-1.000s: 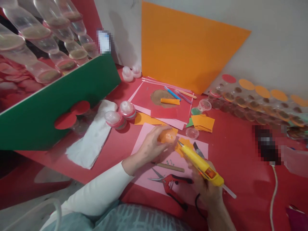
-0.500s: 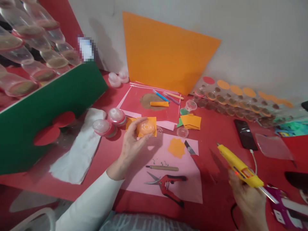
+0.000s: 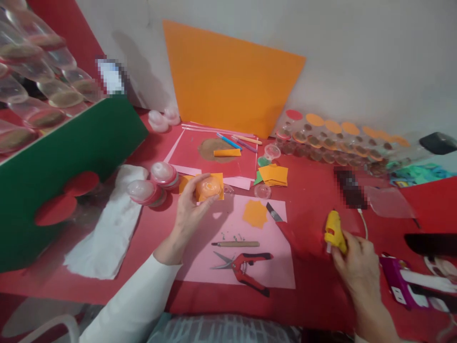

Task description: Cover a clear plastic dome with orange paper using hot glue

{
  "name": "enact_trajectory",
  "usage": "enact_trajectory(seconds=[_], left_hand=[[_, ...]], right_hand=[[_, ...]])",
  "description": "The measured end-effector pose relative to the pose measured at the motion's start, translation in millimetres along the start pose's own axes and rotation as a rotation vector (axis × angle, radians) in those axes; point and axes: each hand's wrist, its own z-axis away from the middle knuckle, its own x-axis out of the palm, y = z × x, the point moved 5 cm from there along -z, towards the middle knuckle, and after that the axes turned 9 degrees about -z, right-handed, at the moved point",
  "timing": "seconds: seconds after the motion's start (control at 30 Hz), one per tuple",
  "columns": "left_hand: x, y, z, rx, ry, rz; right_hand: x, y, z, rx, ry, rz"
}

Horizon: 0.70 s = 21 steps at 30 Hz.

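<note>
Between the thumb and fingers of my left hand (image 3: 187,205) is a clear plastic dome (image 3: 209,186) with an orange paper square (image 3: 219,180) against it, held above the table. My right hand (image 3: 359,264) grips a yellow hot glue gun (image 3: 334,229), its nozzle facing away from me. On the pink paper sheet (image 3: 274,267) lie an orange scalloped paper shape (image 3: 254,214), a craft knife (image 3: 274,212), a wooden-handled carving tool (image 3: 237,244) and red-handled pruning shears (image 3: 246,269).
White cloth (image 3: 107,233), lidded clear cups (image 3: 163,174) and a green panel (image 3: 64,176) stand left. Behind are pens (image 3: 228,141) and an orange board (image 3: 232,76). Orange squares (image 3: 274,175), a row of clear containers (image 3: 332,140) and a cabled phone (image 3: 350,188) lie right.
The glue gun has turned in my right hand, from lying slantwise to pointing away from me. My left hand keeps its hold on the dome and paper. The whole view has shifted slightly.
</note>
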Motion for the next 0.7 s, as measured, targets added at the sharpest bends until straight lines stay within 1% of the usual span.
enact_trajectory(seconds=[0.13,0.2,0.3,0.47,0.53,0.6,0.67,0.7], left_hand=[[1.7,-1,-1,0.028,-0.028,-0.005],[0.5,-1,-2,0.034,-0.022,-0.009],[-3.0,-1,-2,0.060,0.010,-0.030],[-10.4,-1,-3,0.097,0.081,-0.076],[-12.4,-2,-3,0.093,0.096,-0.099],[-13.3,-2,-2,0.093,0.099,-0.116],[-12.9,-1,-1,0.102,0.086,-0.127],[-12.4,-1,-1,0.109,0.078,-0.134]], right_hand=[[12,6,0,0.011,-0.049,-0.011],[16,10,0,0.006,-0.054,-0.024],[18,14,3,-0.024,-0.042,-0.080],[20,18,4,-0.086,-0.087,-0.176],[17,19,2,-0.087,-0.122,-0.203],[8,17,-3,-0.084,-0.146,-0.216],[-7,9,-13,-0.075,-0.126,-0.218],[-17,1,-20,-0.064,-0.092,-0.223]])
